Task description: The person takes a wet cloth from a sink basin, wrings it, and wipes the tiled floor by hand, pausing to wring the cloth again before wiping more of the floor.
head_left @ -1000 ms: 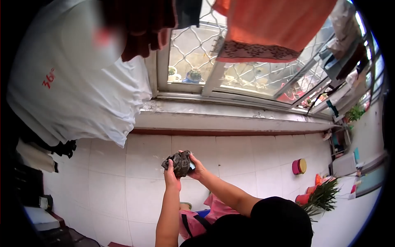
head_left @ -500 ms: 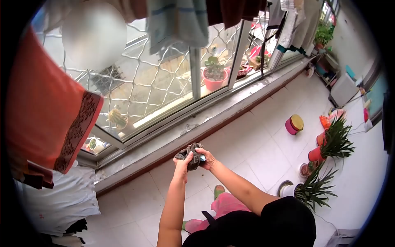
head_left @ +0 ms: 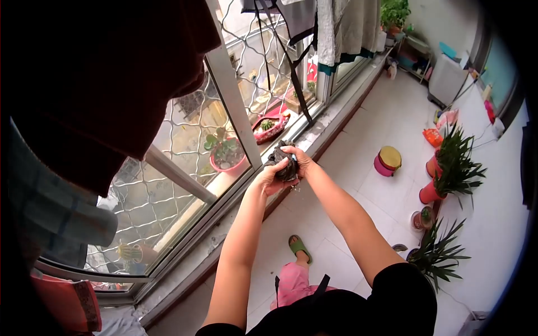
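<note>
A dark, crumpled cloth (head_left: 284, 166) is bunched between my two hands, out in front of me near the window ledge. My left hand (head_left: 271, 178) grips it from the near left side, thumb on top. Around its right side wraps my right hand (head_left: 303, 162), with the thumb over the top. A small pale blue bit shows by the right fingers; I cannot tell what it is. Small white specks, perhaps drops, appear just below the cloth. Beneath and beyond the hands runs the worn window ledge (head_left: 234, 215).
Potted plants line the right wall, among them a spiky plant (head_left: 440, 255). A pink and yellow round stool-like object (head_left: 388, 161) stands on the tiles. Dark hanging laundry (head_left: 112, 84) blocks the upper left. Outside the window sit a pink flowerpot (head_left: 231, 162) and a metal grille.
My view has shifted right along the window, and the hands with the cloth are now closer to the ledge. A green-slippered foot has come further into view. Dark laundry now hangs nearer.
</note>
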`<state>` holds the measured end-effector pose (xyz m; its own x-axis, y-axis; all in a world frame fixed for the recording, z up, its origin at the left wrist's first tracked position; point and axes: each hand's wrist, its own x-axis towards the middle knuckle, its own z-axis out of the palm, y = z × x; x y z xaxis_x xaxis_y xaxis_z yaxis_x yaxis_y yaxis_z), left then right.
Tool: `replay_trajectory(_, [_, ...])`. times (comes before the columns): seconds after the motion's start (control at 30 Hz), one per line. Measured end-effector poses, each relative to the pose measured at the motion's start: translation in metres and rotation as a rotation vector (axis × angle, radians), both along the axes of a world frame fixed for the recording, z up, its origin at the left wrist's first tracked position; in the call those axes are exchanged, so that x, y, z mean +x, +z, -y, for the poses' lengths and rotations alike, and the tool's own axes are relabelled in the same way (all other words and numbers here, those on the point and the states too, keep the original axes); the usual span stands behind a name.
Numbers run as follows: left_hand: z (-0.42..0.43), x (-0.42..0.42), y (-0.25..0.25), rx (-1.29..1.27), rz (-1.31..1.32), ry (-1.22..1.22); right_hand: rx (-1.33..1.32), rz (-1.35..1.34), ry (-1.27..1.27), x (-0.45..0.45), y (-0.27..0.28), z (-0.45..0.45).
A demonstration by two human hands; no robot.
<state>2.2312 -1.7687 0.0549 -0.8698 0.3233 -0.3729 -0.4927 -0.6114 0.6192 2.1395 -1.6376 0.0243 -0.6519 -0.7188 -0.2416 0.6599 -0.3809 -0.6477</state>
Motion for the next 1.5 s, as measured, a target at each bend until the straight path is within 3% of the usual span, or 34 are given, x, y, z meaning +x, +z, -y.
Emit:
replay_trajectory(0.17, [-0.003,-0.136,0.002,-0.064,0.0,0.019,0.015,-0.148,-0.134,-0.127,0.006,0.003])
replay_trajectory(0.27, [-0.005,-0.201,-0.01,-0.175,0.071,-0.024,0.156,-0.133,0.021,-0.203,-0.01,0.002])
replay_trajectory(0.3, [-0.004,-0.221,-0.021,-0.174,0.077,-0.023,0.187,-0.255,-0.022,-0.223,-0.012,0.003])
replay_trajectory(0.47, [-0.013,-0.292,-0.036,-0.314,0.051,0.054,0.185,-0.297,-0.02,-0.289,-0.006,0.012])
replay_trajectory(0.57, [-0.018,-0.325,-0.052,-0.383,0.031,0.144,0.292,-0.372,0.195,-0.339,-0.014,0.022])
replay_trajectory(0.67, [-0.03,-0.357,-0.068,-0.496,0.028,0.289,0.298,-0.323,0.105,-0.369,-0.027,0.033])
replay_trajectory(0.73, [-0.038,-0.378,-0.079,-0.603,0.032,0.367,0.365,-0.358,0.064,-0.395,-0.049,0.039])
replay_trajectory(0.77, [-0.047,-0.383,-0.069,-0.874,0.134,0.416,0.418,-0.378,0.036,-0.402,-0.049,0.042])
replay_trajectory(0.8, [-0.046,-0.396,-0.082,-1.217,0.042,0.325,0.469,-0.395,0.005,-0.407,-0.051,0.045])
replay_trajectory(0.87, [-0.053,-0.411,-0.094,-1.451,-0.006,0.293,0.509,-0.484,0.031,-0.431,-0.079,0.048])
replay_trajectory(0.9, [-0.055,-0.419,-0.101,-1.544,-0.007,0.211,0.644,-0.686,0.045,-0.438,-0.085,0.048])
replay_trajectory(0.97, [-0.067,-0.42,-0.1,-1.519,0.08,0.353,0.82,-1.034,0.07,-0.441,-0.081,0.049])
replay_trajectory(1.0, [-0.072,-0.419,-0.1,-1.503,0.151,0.474,0.814,-1.042,0.089,-0.438,-0.081,0.05])
replay_trajectory(1.07, [-0.079,-0.412,-0.078,-1.444,0.241,0.568,1.114,-1.309,-0.14,-0.428,-0.079,0.056])
replay_trajectory(1.17, [-0.078,-0.416,-0.094,-1.588,0.231,0.535,1.186,-1.192,-0.167,-0.412,-0.061,0.058])
replay_trajectory(1.27, [-0.077,-0.421,-0.099,-1.571,0.325,0.563,1.231,-1.175,-0.175,-0.42,-0.072,0.056])
replay_trajectory(1.3, [-0.076,-0.42,-0.091,-1.477,0.326,0.582,1.096,-1.101,-0.046,-0.435,-0.086,0.055])
replay_trajectory(1.33, [-0.069,-0.427,-0.117,-1.492,0.284,0.582,0.958,-1.02,0.081,-0.445,-0.096,0.051])
replay_trajectory(1.4, [-0.054,-0.411,-0.097,-1.018,0.272,0.372,0.413,-0.451,0.4,-0.454,-0.062,0.03])
replay_trajectory(1.43, [-0.06,-0.399,-0.084,-0.482,0.217,0.566,0.389,-0.377,0.406,-0.448,-0.047,0.022])
replay_trajectory(1.47, [-0.052,-0.395,-0.085,-0.241,0.17,0.439,0.366,-0.304,0.413,-0.443,-0.031,0.013])
replay_trajectory(1.5, [-0.054,-0.392,-0.088,-0.126,0.177,0.46,0.289,-0.223,0.517,-0.448,-0.034,0.006])
